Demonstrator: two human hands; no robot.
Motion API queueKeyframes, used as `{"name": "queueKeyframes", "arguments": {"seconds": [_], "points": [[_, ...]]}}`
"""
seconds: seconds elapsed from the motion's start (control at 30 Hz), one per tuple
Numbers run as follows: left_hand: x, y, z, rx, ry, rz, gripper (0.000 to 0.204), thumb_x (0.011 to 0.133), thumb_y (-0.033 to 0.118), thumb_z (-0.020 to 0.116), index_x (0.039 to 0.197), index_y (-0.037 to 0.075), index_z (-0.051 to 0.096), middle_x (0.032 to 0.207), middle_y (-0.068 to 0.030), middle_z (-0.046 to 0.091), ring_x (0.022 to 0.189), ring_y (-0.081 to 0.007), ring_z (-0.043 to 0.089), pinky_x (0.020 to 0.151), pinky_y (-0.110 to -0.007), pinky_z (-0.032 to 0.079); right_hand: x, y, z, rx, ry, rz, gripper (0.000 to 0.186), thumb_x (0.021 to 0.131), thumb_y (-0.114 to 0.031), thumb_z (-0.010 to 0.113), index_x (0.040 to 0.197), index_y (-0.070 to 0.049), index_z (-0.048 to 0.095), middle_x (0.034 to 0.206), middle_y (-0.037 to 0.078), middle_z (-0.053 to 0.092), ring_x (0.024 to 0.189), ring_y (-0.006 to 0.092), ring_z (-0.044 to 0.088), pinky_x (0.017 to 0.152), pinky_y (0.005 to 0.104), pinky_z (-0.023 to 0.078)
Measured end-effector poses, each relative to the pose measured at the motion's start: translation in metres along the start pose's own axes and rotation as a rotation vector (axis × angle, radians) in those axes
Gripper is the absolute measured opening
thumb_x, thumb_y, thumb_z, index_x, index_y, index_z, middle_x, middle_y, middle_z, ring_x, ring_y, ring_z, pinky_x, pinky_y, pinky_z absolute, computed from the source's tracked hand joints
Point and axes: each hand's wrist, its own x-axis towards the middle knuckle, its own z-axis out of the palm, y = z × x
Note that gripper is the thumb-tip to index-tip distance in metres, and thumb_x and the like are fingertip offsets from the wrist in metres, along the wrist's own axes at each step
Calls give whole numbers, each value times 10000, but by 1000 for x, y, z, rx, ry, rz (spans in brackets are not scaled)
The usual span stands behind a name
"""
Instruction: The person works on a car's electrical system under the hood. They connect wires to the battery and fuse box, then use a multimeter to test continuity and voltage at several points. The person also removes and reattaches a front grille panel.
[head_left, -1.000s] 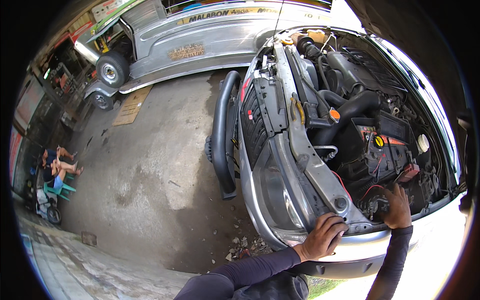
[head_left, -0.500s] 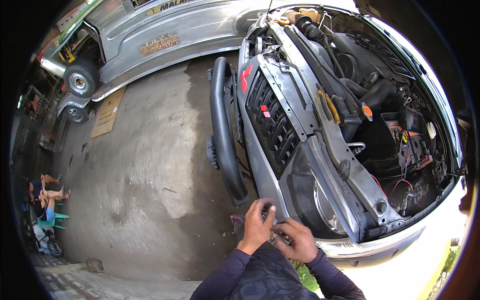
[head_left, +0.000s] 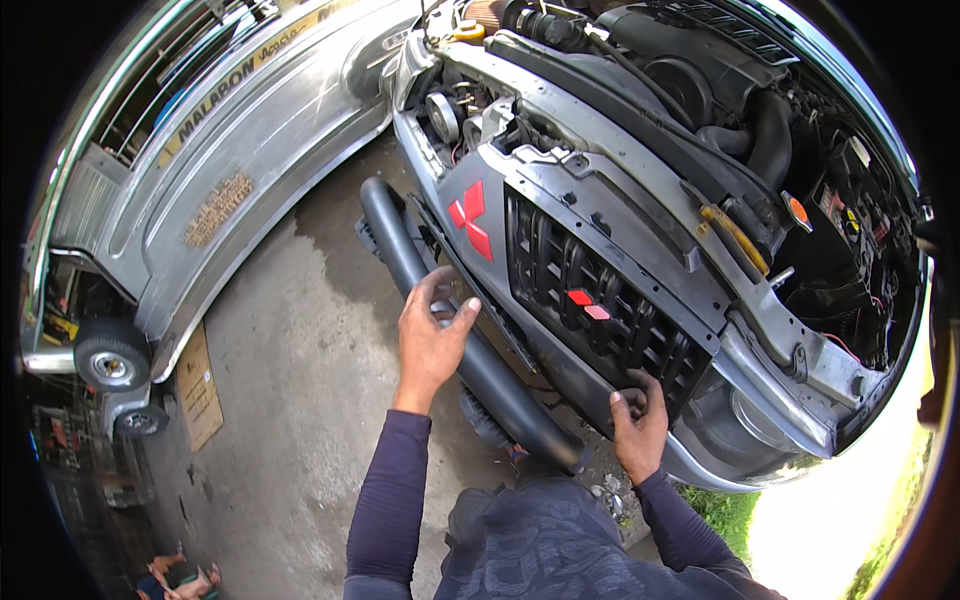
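Observation:
My left hand [head_left: 430, 345] is raised over the black tubular bumper bar [head_left: 495, 380], its fingers bent and the thumb apart. I make out nothing held in it; a small grey patch shows between the fingers. My right hand [head_left: 640, 430] hovers by the lower end of the black grille [head_left: 545, 265], fingers loosely curled, with no object visible in it. Whether it touches the car front cannot be told. A large red emblem [head_left: 471, 220] sits on the grey panel beside the grille. Two small red and pink pieces [head_left: 588, 305] show on the grille.
The raised hood leaves the engine bay [head_left: 690, 90] exposed, with an orange cap [head_left: 795, 212] near the front crossmember. The headlight [head_left: 755, 415] is at the right. A silver vehicle [head_left: 300, 120] stands at left, near flat cardboard [head_left: 199, 395]. A seated person's legs [head_left: 185, 582] appear at lower left.
My hands were close together near the headlight; now they are apart, the left farther forward over the bar, the right by the grille. The view has turned toward the grille.

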Motion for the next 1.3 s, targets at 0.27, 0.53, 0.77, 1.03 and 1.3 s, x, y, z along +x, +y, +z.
{"name": "queueKeyframes", "arguments": {"seconds": [0.27, 0.53, 0.77, 1.03, 1.3], "points": [[137, 1, 45, 80, -233, 362, 611, 836, 214, 840, 1343, -50, 624, 1199, -188, 697, 1044, -290, 691, 931, -397, 560, -18, 4, 57, -329, 581, -201, 513, 973, -151, 717, 1460, -100, 564, 831, 128, 719, 699, 229, 688, 678, 370, 542], [159, -13, 61, -66, -322, 307, 521, 775, 109, 872, 1185, -40, 588, 1007, -176, 670, 922, -321, 665, 854, -455, 530, 1, 0, 93, -148, 760, 50, 650, 942, -163, 737, 1549, -116, 510, 832, 127, 713, 677, 189, 648, 652, 371, 522], [179, -18, 60, -164, -360, 313, 429, 750, 91, 888, 1086, -43, 656, 845, -160, 725, 765, -314, 719, 764, -418, 559, -5, -61, 91, -438, 985, 21, 365, 927, -131, 729, 1281, -46, 719, 893, 137, 757, 710, 206, 698, 701, 370, 550], [177, -16, 58, -193, -364, 292, 409, 732, 85, 891, 1043, -44, 658, 802, -144, 726, 725, -295, 730, 728, -393, 570, 19, -141, 8, -656, 1084, -332, 243, 930, -183, 727, 1124, -39, 749, 1024, 119, 747, 832, 256, 708, 807, 385, 547], [163, -16, 62, -190, -250, 342, 430, 774, 109, 902, 1081, -42, 641, 799, -133, 725, 706, -238, 723, 698, -354, 570, 10, -88, 7, -437, 1072, -263, 236, 941, -189, 720, 1126, -48, 756, 952, 133, 773, 787, 218, 719, 778, 353, 554]]}}
